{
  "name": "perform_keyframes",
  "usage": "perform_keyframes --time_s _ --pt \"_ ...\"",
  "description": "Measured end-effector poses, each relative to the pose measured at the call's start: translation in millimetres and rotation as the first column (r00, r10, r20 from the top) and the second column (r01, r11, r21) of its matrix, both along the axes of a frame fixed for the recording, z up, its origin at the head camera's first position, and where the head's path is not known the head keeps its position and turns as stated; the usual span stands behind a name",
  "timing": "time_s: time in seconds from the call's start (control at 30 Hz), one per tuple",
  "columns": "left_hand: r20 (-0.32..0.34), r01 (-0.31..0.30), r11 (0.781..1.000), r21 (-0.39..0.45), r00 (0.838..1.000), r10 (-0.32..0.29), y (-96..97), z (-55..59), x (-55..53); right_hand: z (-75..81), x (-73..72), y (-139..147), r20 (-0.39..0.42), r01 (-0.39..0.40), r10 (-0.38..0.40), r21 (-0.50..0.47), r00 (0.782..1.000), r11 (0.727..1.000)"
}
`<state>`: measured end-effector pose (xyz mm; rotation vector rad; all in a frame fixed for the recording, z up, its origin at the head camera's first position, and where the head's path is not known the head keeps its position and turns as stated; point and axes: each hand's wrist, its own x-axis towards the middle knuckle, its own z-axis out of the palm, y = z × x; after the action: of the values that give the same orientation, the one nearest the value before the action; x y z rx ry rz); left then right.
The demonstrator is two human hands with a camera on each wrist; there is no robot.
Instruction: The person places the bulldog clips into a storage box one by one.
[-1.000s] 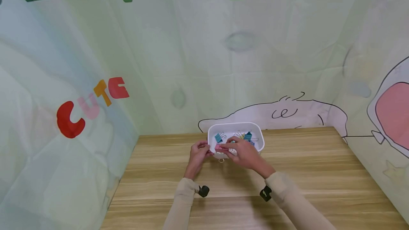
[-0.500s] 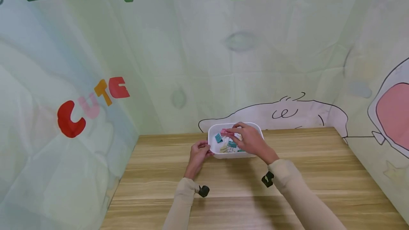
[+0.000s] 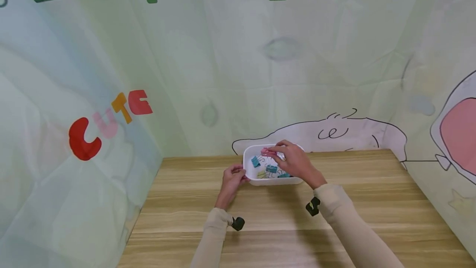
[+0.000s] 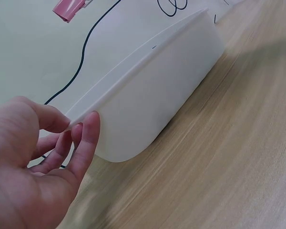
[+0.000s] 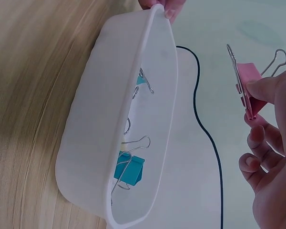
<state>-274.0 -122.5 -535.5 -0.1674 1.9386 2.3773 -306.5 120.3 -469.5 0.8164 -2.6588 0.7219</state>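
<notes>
A white plastic box (image 3: 250, 175) stands near the back edge of the wooden table. With thumb and fingertips my left hand (image 3: 231, 182) pinches the box's left end at the rim (image 4: 128, 71). Above the box my right hand (image 3: 296, 163) holds a pink binder clip (image 5: 250, 74) between thumb and fingers, its wire handles sticking out. That pink clip also shows at the top of the left wrist view, apart from the box. Inside lie several binder clips, among them a teal clip (image 3: 255, 161), another teal clip (image 5: 129, 168) and a yellow clip (image 3: 262, 174). The right hand hides part of the contents.
The wooden table (image 3: 267, 235) extends in front of the box and to both sides. Close behind it hangs a pale printed cloth (image 3: 208, 73), with more cloth at left and right. Each wrist wears a small black camera (image 3: 238, 223).
My right hand has lifted the pink binder clip from the box's front left rim and moved it back and slightly right, over the box. The left hand has stayed at the rim.
</notes>
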Motion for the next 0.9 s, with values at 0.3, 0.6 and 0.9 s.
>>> perform_keyframes --time_s 0.3,0.6,0.9 --pt "0.001 0.006 1.000 -0.023 1.000 -0.006 0.2 0.2 0.8 -1.2 -1.8 -0.1 0.015 0.018 -0.017 -0.024 1.000 1.000" --pt "-0.003 0.008 1.000 -0.023 1.000 -0.008 0.7 -1.0 -0.1 -3.1 -4.1 -2.7 -0.004 0.038 -0.038 0.004 0.999 0.999" --pt "-0.008 0.001 1.000 -0.013 1.000 -0.001 0.8 -0.2 0.4 -2.5 -2.0 0.7 0.025 0.041 -0.041 -0.008 0.999 0.999"
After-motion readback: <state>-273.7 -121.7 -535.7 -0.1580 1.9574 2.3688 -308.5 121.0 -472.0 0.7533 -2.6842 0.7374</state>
